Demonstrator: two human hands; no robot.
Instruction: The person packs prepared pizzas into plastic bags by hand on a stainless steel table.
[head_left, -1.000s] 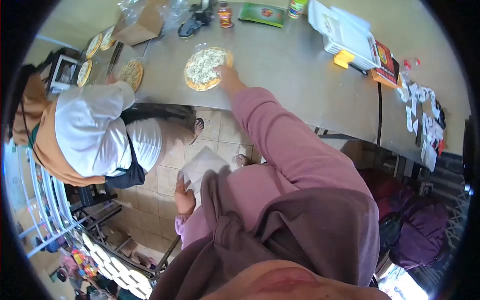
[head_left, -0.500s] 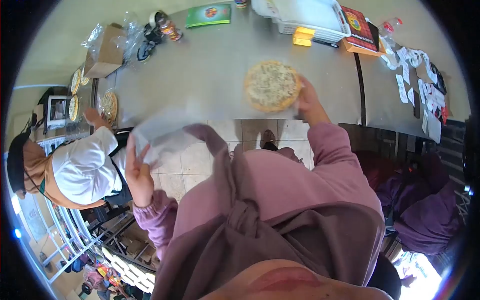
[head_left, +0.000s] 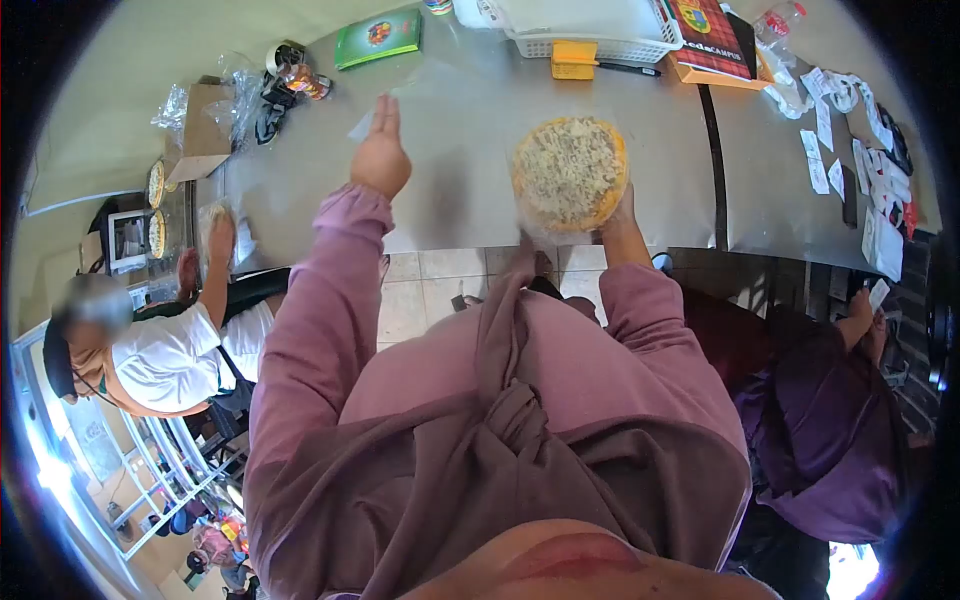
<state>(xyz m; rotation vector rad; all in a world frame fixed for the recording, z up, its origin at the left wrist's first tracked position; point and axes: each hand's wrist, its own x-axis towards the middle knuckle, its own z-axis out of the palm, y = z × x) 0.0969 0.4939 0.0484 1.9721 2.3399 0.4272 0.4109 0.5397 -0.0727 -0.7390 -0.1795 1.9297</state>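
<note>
Right hand (head_left: 622, 218) grasps the lower right edge of a round, pale-crusted pizza with shredded white topping (head_left: 568, 175); most of its fingers are hidden beneath. The pizza appears over the front part of a grey metal table (head_left: 470, 190), its topping facing up. Left hand (head_left: 381, 158) extends over the table with its fingers straight and close together, beside a translucent plastic sheet (head_left: 362, 126); whether it grips the sheet cannot be determined. Beyond the hands, a green rectangular packet (head_left: 378, 39) lies at the far left. A yellow block (head_left: 573, 60) and a black pen (head_left: 628, 69) lie in front of a white plastic basket (head_left: 600, 46). At the left, a co-worker in a white shirt (head_left: 170, 360) reaches toward the table.
</note>
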